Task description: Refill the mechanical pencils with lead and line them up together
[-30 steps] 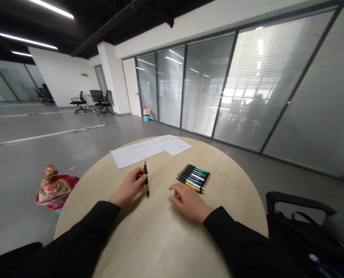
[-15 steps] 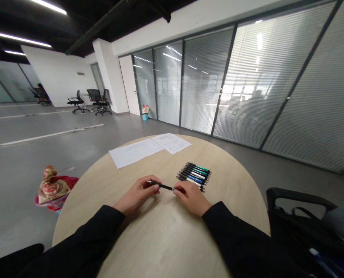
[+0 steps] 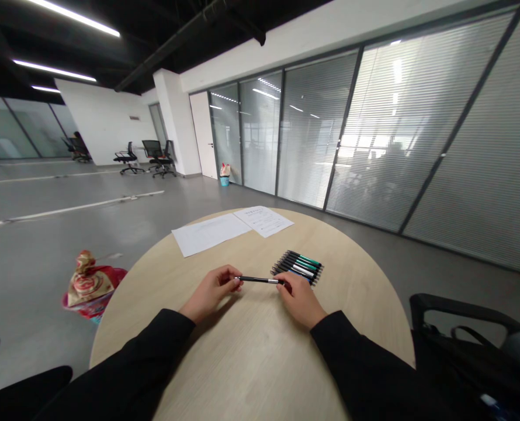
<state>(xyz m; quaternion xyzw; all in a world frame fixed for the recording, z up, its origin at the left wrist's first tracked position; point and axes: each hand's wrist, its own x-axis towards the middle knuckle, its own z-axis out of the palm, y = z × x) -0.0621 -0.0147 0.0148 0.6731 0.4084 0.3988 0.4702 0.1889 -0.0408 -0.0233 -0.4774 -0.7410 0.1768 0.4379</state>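
Observation:
A black pen (image 3: 256, 280) lies level between my two hands, just above the tabletop. Its left end is pinched in the thumb and fingers of my left hand (image 3: 215, 290). The right end, near a pale band, sits in the closed fingers of my right hand (image 3: 300, 299). Just beyond my right hand, a row of several pens (image 3: 302, 262) lies side by side on the round wooden table (image 3: 260, 356). Their barrels show black, green, white and blue parts, and my right hand covers the nearest ones.
Two printed paper sheets (image 3: 211, 233) lie at the table's far edge. On the floor to the left stands a bin lined with a red and tan bag (image 3: 91, 286). A black chair (image 3: 465, 304) is close on the right. Glass partitions (image 3: 316, 134) run behind.
My right hand has shifted toward the right end of the pen, leaving more of the barrel showing between my hands. The pen now lies nearly level. The whole view has shifted slightly.

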